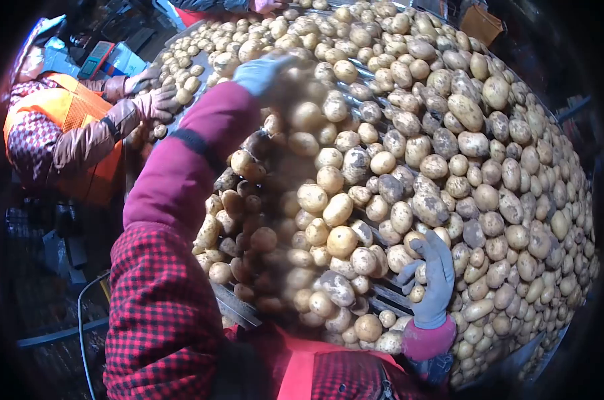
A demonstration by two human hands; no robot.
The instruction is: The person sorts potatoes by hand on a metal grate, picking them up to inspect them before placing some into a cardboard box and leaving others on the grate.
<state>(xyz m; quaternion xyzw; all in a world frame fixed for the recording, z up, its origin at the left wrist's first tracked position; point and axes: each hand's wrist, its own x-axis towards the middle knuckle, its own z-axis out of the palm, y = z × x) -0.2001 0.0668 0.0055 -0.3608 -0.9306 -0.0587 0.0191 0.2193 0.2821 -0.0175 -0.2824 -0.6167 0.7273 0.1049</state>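
A broad heap of pale, soil-marked potatoes [472, 144] spreads under both my hands. My left hand [260, 73], in a light blue-grey glove, reaches far over the upper part of the heap. Motion smears its fingers, and a blurred patch of potatoes lies just right of and below it. Low on the right, my right hand [434, 277] wears a grey glove and rests at the heap. Its fingers and thumb curl around a small potato [420, 274], with another small potato [416, 294] against the palm side.
Dark slats [390, 297] show between potatoes near my right hand. At the left, a person in an orange vest [72, 107] has gloved hands [154, 105] at the heap's edge. Behind lies a red-framed device [96, 60]. A brown box [482, 25] stands at the far edge.
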